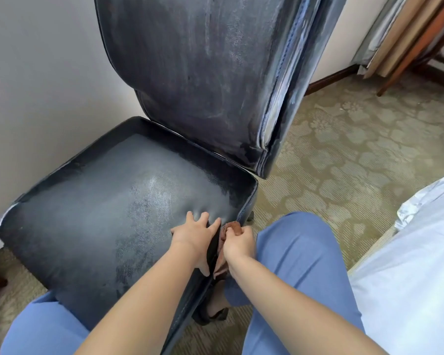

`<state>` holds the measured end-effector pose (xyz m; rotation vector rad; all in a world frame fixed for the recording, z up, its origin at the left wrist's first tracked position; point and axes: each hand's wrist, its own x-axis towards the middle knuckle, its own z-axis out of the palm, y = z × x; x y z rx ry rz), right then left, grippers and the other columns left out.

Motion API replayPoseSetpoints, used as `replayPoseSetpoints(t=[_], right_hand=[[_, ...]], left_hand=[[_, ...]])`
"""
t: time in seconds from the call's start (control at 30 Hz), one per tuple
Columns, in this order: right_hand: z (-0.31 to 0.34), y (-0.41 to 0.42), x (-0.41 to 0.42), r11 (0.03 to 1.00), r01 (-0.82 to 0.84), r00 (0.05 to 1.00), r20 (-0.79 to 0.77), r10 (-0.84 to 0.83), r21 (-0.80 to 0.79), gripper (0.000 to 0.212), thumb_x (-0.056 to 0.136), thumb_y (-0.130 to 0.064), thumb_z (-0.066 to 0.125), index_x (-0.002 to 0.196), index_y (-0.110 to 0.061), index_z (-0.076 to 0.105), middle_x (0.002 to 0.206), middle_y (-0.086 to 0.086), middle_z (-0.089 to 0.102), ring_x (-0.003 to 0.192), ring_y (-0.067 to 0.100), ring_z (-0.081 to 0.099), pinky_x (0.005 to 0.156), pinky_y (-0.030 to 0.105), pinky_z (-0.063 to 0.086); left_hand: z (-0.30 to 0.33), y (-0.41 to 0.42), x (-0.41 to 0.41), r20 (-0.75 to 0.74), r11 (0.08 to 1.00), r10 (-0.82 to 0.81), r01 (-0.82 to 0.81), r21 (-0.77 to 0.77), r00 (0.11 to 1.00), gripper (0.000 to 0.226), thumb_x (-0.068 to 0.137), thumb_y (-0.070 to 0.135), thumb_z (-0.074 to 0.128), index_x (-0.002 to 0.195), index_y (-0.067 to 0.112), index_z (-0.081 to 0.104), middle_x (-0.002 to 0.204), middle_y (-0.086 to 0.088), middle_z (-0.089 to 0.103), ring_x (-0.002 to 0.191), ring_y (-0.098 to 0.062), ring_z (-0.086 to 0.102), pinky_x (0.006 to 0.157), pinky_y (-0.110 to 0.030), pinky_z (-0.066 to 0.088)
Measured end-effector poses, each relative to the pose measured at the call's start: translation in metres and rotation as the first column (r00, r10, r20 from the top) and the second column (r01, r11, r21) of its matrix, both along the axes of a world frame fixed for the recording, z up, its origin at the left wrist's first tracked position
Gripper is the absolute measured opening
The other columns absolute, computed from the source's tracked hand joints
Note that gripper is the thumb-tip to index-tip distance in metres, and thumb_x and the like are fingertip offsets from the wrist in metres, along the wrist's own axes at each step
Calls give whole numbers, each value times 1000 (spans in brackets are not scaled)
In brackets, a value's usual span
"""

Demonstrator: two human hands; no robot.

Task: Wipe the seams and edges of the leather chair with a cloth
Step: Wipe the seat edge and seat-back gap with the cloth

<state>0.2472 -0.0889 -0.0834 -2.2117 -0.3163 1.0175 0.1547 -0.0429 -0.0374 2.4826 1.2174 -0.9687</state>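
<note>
Head camera is showing my left hand [195, 233] pressing flat, fingers spread, on the soft, squashy chair [100, 201] seat, while my right hand [237, 243] is squeezing the light, floppy brown cloth [232, 228] tight against the seat's side seam.

Bright, even daylight, soft shadows.
Pale sheen across the chair seat [128, 201]; whites blown out on the bed sheet [408, 252] at right; wide-angle bending toward edges; overall slightly soft.
</note>
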Motion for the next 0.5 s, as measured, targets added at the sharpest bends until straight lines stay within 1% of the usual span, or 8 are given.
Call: replayPoseSetpoints(t=[0.07, 0.23, 0.3, 0.33, 0.4, 0.43, 0.5], right_hand=[[0, 6, 4, 999, 44, 999, -3, -44, 17, 19, 93, -32, 49, 102, -16, 48, 105, 8, 63, 92, 30, 61, 83, 39, 50], [1, -10, -7, 999, 27, 1000, -13, -27, 17, 14, 94, -30, 49, 94, -17, 43, 101, 7, 62, 91, 30, 60, 81, 38, 50], [1, 0, 2, 997, 77, 997, -29, -76, 32, 13, 92, -28, 52, 94, -16, 47, 101, 8, 64, 90, 30, 61, 81, 38, 50], [2, 7, 8, 992, 118, 992, -47, -116, 51, 13, 92, -27, 53, 96, -16, 49, 102, 9, 64, 90, 30, 61, 83, 39, 51], [0, 18, 15, 981, 177, 983, -66, -172, 76, 19, 92, -27, 54, 106, -15, 53, 104, 9, 64, 94, 32, 61, 85, 41, 50], [-1, 18, 13, 981, 179, 983, -52, -176, 76, 21, 92, -28, 53, 108, -15, 53, 102, 8, 63, 95, 33, 61, 85, 41, 50], [-4, 10, 3, 987, 138, 990, -12, -137, 85, 14, 91, -28, 53, 98, -16, 53, 97, 6, 63, 92, 32, 61, 82, 40, 50]], left_hand=[[-3, 0, 0, 1, 1000, 11, -11, 0, 1000, 133, 59, 56, 83, 153, 30, -7, 148, -3, 15, 138, -37, 15, 90, -52, 51], [-4, 1, 1, -1, 999, 0, 0, 34, 1000, 136, 56, 59, 84, 152, 32, -8, 145, -3, 14, 132, -33, 21, 86, -49, 54], [-5, 0, 1, -6, 999, -3, 3, 43, 1000, 137, 57, 59, 84, 152, 32, -10, 151, -4, 7, 135, -35, 18, 87, -49, 54], [-6, 0, 2, -7, 999, 0, 0, 38, 1000, 136, 58, 58, 84, 152, 33, -12, 156, -5, -1, 140, -37, 14, 89, -49, 53], [-8, 0, 1, -7, 1000, 4, -4, 26, 1000, 136, 60, 57, 83, 151, 33, -15, 160, -3, -16, 145, -40, 4, 94, -51, 50], [-8, 1, 1, -10, 1000, 2, -1, 22, 1000, 137, 60, 57, 83, 151, 33, -16, 160, -1, -20, 146, -40, 1, 95, -52, 49], [-10, 2, 1, -18, 1000, -8, 9, 26, 1000, 137, 61, 57, 83, 151, 32, -17, 160, -1, -19, 146, -41, 1, 94, -52, 50]])
